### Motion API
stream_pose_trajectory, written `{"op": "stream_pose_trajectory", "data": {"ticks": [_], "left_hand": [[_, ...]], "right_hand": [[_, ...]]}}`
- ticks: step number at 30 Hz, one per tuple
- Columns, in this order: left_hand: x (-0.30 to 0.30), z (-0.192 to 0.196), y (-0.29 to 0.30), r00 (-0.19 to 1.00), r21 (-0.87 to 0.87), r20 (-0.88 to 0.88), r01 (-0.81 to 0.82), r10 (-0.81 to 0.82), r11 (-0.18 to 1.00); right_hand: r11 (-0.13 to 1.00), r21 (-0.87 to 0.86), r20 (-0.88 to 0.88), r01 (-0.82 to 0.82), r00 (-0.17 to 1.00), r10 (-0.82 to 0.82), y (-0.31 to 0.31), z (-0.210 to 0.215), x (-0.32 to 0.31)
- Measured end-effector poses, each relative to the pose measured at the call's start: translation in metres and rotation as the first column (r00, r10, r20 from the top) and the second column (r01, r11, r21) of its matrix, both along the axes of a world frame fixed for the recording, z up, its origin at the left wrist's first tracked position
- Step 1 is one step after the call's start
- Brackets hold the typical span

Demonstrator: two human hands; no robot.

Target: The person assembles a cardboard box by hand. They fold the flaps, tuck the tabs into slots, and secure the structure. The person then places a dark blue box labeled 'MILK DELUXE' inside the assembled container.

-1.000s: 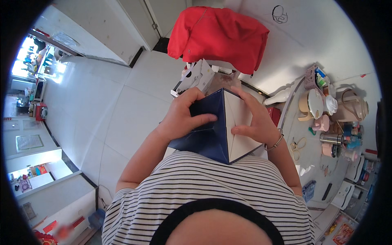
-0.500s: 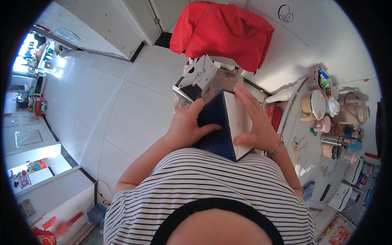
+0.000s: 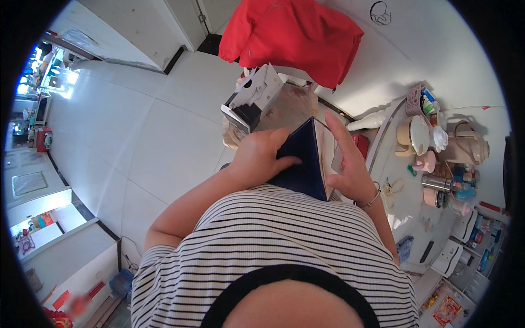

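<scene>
The person is holding a dark blue box (image 3: 299,164) against the front of a striped shirt (image 3: 273,251), pressed between both hands. The left hand (image 3: 261,156) is gripping its dark face, fingers curled over the upper edge and thumb lying across the panel. The right hand (image 3: 350,164) is lying flat against the box's pale side, fingers stretched upward (not curled round it), so the hold there is an open-palmed press rather than a clench. The box is standing tilted, its top corner pointing away from the body. Just beyond it a white carton (image 3: 252,101) is sitting on a low brown surface (image 3: 287,109), with a red cloth (image 3: 295,35) draped behind. To the right a round white table (image 3: 404,208) is carrying a cream thermos jug (image 3: 465,145), cups and bottles
</scene>
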State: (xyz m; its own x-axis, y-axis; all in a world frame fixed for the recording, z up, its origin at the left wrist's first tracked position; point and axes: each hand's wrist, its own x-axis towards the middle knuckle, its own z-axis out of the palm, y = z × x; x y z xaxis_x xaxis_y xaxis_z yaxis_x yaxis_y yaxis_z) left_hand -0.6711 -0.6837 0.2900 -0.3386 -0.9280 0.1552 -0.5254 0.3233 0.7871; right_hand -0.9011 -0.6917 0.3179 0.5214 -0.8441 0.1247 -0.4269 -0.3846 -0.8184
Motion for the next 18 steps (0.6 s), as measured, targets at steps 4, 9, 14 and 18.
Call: {"op": "stream_pose_trajectory", "data": {"ticks": [4,9,14,18], "left_hand": [[0.0,-0.002,0.001,0.999,-0.01,0.048,-0.025,0.026,1.0],[0.0,-0.001,0.003,0.996,0.018,0.066,-0.057,0.056,0.998],[0.002,-0.008,0.006,0.999,0.021,-0.017,-0.038,0.039,0.999],[0.004,-0.007,0.007,0.993,0.176,-0.116,0.052,-0.032,0.983]], "right_hand": [[1.0,-0.008,-0.063,0.006,0.998,-0.007,0.012,0.016,0.0],[0.999,-0.044,-0.06,-0.006,0.998,0.003,0.025,0.021,-0.002],[0.995,-0.031,-0.078,-0.098,0.992,0.095,0.031,0.024,0.0],[0.964,0.118,-0.075,-0.239,0.966,0.249,0.031,0.022,0.004]]}}
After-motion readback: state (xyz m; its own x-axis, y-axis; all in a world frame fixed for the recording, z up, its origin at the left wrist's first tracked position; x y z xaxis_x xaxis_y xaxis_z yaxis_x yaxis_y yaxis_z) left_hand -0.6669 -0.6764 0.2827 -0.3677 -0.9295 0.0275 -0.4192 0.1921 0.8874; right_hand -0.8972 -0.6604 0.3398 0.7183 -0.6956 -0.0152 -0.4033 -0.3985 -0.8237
